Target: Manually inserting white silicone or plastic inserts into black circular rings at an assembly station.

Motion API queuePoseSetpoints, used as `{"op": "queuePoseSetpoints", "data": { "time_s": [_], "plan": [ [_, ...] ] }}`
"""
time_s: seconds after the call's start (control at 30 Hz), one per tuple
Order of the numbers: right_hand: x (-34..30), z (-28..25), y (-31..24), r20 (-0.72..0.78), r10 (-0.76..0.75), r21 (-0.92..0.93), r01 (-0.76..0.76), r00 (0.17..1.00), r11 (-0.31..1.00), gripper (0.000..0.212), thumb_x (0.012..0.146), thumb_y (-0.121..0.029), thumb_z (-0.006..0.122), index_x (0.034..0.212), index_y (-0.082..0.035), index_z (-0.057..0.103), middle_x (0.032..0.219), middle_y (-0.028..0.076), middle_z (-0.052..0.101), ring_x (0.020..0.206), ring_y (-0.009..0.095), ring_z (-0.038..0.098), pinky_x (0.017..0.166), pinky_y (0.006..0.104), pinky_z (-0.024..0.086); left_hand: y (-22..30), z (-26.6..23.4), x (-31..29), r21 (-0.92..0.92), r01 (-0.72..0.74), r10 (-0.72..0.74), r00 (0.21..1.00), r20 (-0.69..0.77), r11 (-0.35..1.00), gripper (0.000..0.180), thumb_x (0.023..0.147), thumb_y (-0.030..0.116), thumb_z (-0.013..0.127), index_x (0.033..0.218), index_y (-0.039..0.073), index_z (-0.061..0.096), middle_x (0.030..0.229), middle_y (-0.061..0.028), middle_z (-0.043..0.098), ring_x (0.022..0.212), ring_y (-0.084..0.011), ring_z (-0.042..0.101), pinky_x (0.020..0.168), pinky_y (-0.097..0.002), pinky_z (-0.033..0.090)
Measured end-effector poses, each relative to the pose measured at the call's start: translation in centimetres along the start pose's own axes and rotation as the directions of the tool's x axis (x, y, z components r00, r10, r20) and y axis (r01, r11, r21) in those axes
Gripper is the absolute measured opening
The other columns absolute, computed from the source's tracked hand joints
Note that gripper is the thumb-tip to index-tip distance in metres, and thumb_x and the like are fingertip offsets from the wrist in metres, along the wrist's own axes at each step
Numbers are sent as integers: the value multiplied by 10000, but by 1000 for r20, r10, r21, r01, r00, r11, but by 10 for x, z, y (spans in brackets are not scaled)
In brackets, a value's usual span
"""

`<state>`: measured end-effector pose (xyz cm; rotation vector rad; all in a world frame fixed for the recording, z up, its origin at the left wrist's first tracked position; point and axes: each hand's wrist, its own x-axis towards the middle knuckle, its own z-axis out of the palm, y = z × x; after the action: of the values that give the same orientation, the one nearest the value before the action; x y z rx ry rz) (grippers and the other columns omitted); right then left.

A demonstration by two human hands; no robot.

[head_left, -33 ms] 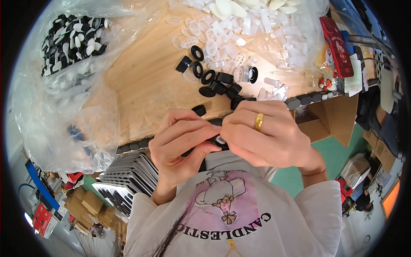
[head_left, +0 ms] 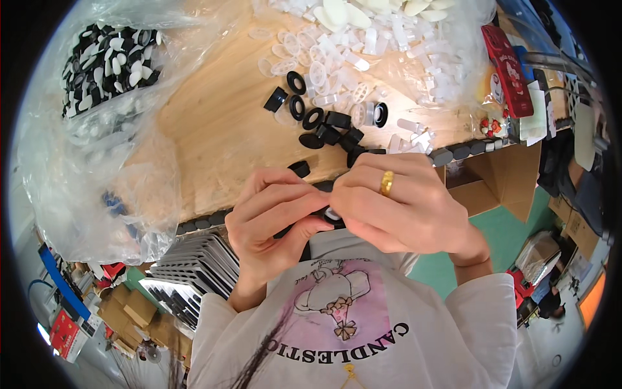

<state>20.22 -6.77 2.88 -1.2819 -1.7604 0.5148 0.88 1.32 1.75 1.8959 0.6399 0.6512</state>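
Just past the table's near edge, both hands meet in front of my shirt around a small round black part (head_left: 334, 219) with a pale centre. My left hand (head_left: 269, 217) pinches it from the left with thumb and fingertips. From the other side, my right hand (head_left: 405, 204), with a gold ring on one finger, closes over the part and hides most of it. A loose black cap (head_left: 299, 168) lies on the table just beyond my left fingers. Farther off is a loose group of black rings and caps (head_left: 313, 118), one of them beside a clear ring.
Clear plastic rings and strips (head_left: 317, 71) spread over the far table, with white ovals (head_left: 342, 15) behind. At left, a clear bag (head_left: 97, 175) lies by a heap of black-and-white parts (head_left: 116, 61). A red case (head_left: 508, 72) lies right, above an open cardboard box (head_left: 518, 178).
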Motion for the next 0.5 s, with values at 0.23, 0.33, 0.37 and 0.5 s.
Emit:
{"op": "queuePoseSetpoints", "data": {
  "time_s": [0.23, 0.33, 0.37, 0.5],
  "plan": [
    [-9, 6, 7, 39, 23, -12, -23, 999, 1000, 225, 670, 73, 709, 864, -3, 623, 723, 53, 580, 554, 188, 547, 429, 302, 405, -6, 7, -9, 39, 63, -63, 998, 9, 997, 293, 633, 108, 839, 903, 30, 755, 873, -65, 715, 852, -263, 604, 738, -343, 505],
    [-17, 16, 10, -7, 115, 44, -114, 993, 992, 217, 697, 87, 696, 879, -8, 627, 693, 52, 571, 544, 182, 554, 430, 297, 410, -13, 10, -8, 37, 86, -87, 996, 22, 996, 287, 650, 83, 832, 917, 19, 747, 880, -67, 712, 858, -266, 610, 750, -343, 501],
    [-18, 19, 10, -35, 197, 103, -193, 980, 976, 209, 716, 90, 691, 888, -10, 631, 682, 49, 571, 542, 177, 560, 429, 293, 412, -17, 12, -10, 7, 92, -92, 996, 20, 996, 291, 658, 73, 828, 931, 13, 746, 883, -73, 713, 852, -262, 614, 748, -339, 501],
    [-15, 11, 21, -136, 610, 308, -552, 781, 775, 116, 807, -13, 705, 918, -9, 668, 656, 55, 607, 567, 144, 585, 529, 272, 456, -14, 15, -13, -96, 204, -211, 975, -71, 974, 305, 684, 62, 818, 973, -2, 746, 895, -91, 717, 825, -250, 623, 739, -327, 501]
  ]
}}
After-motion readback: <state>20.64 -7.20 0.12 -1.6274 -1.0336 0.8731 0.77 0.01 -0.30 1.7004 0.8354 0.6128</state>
